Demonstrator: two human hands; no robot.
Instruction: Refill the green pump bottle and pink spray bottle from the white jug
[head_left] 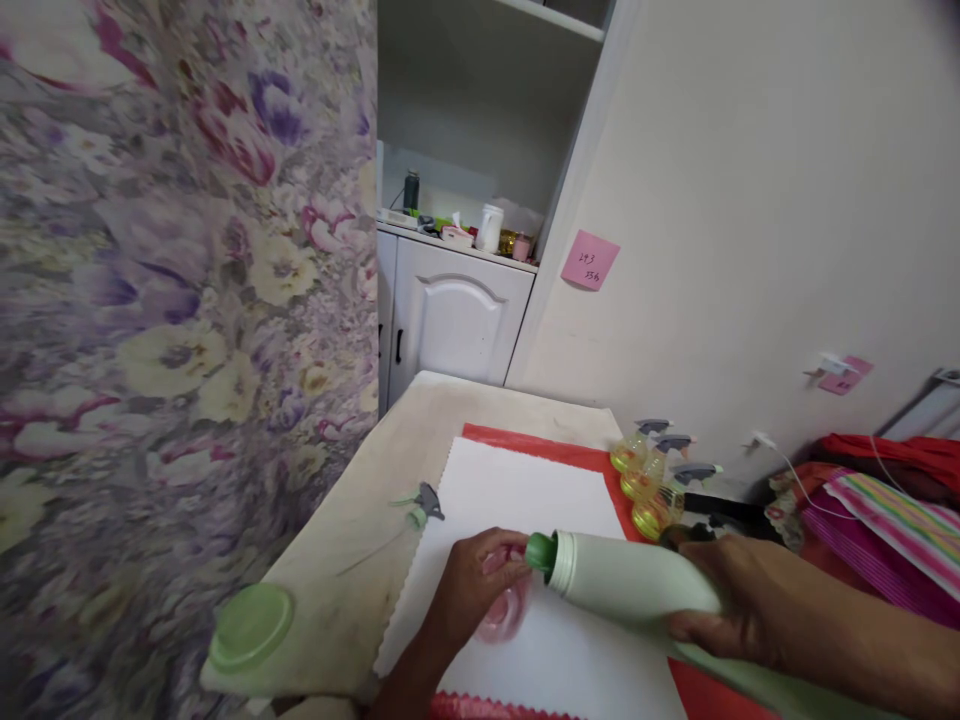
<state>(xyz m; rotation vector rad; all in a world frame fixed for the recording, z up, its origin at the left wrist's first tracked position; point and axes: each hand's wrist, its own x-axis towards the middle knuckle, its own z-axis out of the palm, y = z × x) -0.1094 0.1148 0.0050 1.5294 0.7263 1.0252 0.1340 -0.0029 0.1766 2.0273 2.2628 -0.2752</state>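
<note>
My right hand grips a large pale green bottle, tipped on its side with its green spout pointing left. The spout meets a small clear pink bottle that my left hand holds wrapped in its fingers over a white cloth. The white cloth lies on a red mat on a beige table.
A grey spray head with its tube lies left of the cloth. A green cap sits at the table's near left corner. Three yellow spray bottles stand at the right. Floral curtain hangs left; a white cabinet stands behind.
</note>
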